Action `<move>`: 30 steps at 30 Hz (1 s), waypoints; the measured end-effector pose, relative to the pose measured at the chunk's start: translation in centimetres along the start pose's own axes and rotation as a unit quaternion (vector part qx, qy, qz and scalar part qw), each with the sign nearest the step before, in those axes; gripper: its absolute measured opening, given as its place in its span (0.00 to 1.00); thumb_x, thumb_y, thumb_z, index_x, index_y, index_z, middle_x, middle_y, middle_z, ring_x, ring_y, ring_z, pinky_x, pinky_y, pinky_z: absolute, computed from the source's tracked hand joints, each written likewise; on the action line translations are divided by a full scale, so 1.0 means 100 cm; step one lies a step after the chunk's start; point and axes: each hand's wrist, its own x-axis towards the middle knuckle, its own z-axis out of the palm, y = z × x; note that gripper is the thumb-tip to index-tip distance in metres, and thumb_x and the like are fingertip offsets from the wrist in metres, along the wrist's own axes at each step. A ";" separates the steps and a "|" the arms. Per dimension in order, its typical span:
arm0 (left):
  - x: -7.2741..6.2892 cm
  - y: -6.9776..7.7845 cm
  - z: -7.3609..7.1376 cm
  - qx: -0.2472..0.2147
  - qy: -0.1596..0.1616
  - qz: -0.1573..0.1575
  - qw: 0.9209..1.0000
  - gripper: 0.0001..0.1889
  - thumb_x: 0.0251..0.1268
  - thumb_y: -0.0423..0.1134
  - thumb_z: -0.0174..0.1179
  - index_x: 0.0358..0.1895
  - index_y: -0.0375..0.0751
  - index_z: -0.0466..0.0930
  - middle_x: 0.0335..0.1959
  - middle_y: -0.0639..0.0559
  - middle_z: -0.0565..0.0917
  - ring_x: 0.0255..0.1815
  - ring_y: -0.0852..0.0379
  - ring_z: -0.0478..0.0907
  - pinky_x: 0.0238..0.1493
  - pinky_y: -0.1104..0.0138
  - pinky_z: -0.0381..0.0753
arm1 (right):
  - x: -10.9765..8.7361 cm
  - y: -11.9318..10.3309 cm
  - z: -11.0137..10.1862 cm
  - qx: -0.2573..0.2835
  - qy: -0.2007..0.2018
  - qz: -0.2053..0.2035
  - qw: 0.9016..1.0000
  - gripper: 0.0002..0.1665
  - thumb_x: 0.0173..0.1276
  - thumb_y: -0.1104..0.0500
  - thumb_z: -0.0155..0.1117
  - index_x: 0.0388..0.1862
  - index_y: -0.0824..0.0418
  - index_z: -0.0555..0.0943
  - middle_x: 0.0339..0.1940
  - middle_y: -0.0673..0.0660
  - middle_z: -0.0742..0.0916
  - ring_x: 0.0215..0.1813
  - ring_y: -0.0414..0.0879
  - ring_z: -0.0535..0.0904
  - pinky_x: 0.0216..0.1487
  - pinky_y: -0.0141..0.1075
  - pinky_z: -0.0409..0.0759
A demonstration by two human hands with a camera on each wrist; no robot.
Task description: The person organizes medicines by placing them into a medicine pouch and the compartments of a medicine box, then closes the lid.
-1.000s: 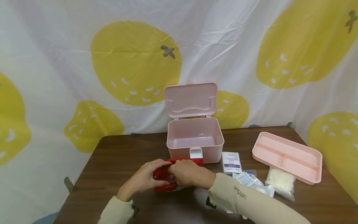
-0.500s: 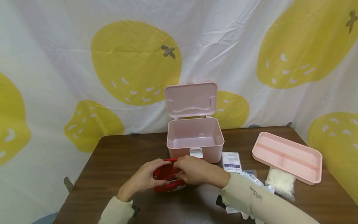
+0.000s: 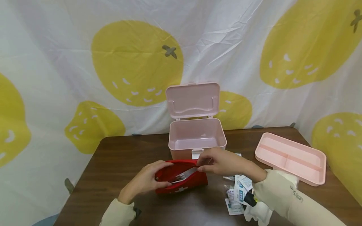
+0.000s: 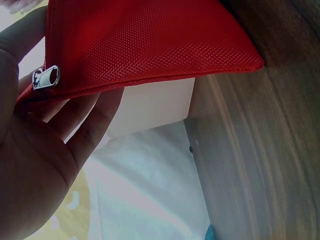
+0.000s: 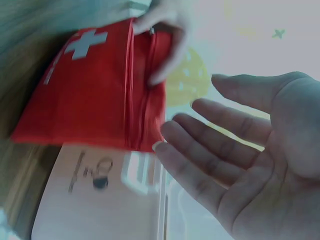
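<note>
My left hand [image 3: 144, 179] grips the left end of a red zip first-aid pouch [image 3: 195, 182] with a white cross, thumb at the near edge and fingers at the far edge. The pouch gapes open upward, and a pale, shiny strip [image 3: 185, 175] shows inside it. A metal zip pull [image 4: 47, 77] lies beside the left fingers in the left wrist view. At the pouch's right end is my right hand [image 3: 226, 161]. The right wrist view shows its fingers [image 5: 210, 145] relaxed and spread, with nothing between them, fingertips close to the pouch's corner.
Behind the pouch stands a pink box [image 3: 181, 153] with its lid [image 3: 193, 100] raised. A pink divided tray [image 3: 287, 160] lies at the right. Several paper packets [image 3: 240, 191] and a white plastic-looking bundle [image 3: 258, 213] lie near the right forearm. A lemon-print cloth [image 3: 135, 62] hangs behind the table.
My right hand has come out of the pouch and moved right to its right end, uncovering the pale strip inside and packets on the table. The left hand keeps its hold.
</note>
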 end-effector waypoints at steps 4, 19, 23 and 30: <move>0.000 0.000 0.000 -0.003 -0.005 -0.003 1.000 0.31 0.56 0.46 0.74 0.64 0.47 0.75 0.55 0.56 0.81 0.51 0.58 0.79 0.52 0.64 0.82 | -0.016 0.012 -0.012 0.042 -0.025 0.040 0.998 0.05 0.67 0.56 0.68 0.41 0.51 0.85 0.36 0.43 0.85 0.38 0.37 0.80 0.44 0.35 0.83; 0.001 -0.002 0.001 0.002 0.006 0.009 1.000 0.31 0.55 0.45 0.75 0.63 0.46 0.76 0.54 0.56 0.81 0.50 0.59 0.79 0.51 0.64 0.82 | -0.064 0.075 -0.025 0.004 -0.087 0.139 0.986 0.06 0.63 0.61 0.69 0.40 0.59 0.84 0.32 0.44 0.84 0.35 0.37 0.77 0.37 0.32 0.78; 0.002 -0.004 0.001 0.008 0.014 0.020 1.000 0.31 0.54 0.45 0.75 0.63 0.46 0.76 0.54 0.54 0.82 0.50 0.58 0.80 0.50 0.63 0.82 | -0.073 0.083 -0.027 -0.019 -0.088 0.197 0.976 0.07 0.61 0.60 0.72 0.38 0.60 0.83 0.31 0.46 0.83 0.34 0.40 0.76 0.36 0.34 0.78; 0.002 -0.004 0.001 0.014 0.011 0.022 1.000 0.31 0.54 0.46 0.75 0.63 0.46 0.76 0.53 0.55 0.82 0.49 0.59 0.79 0.50 0.64 0.82 | -0.083 0.098 -0.015 -0.055 -0.073 0.294 0.951 0.16 0.56 0.56 0.76 0.38 0.61 0.80 0.31 0.50 0.81 0.35 0.45 0.75 0.37 0.40 0.77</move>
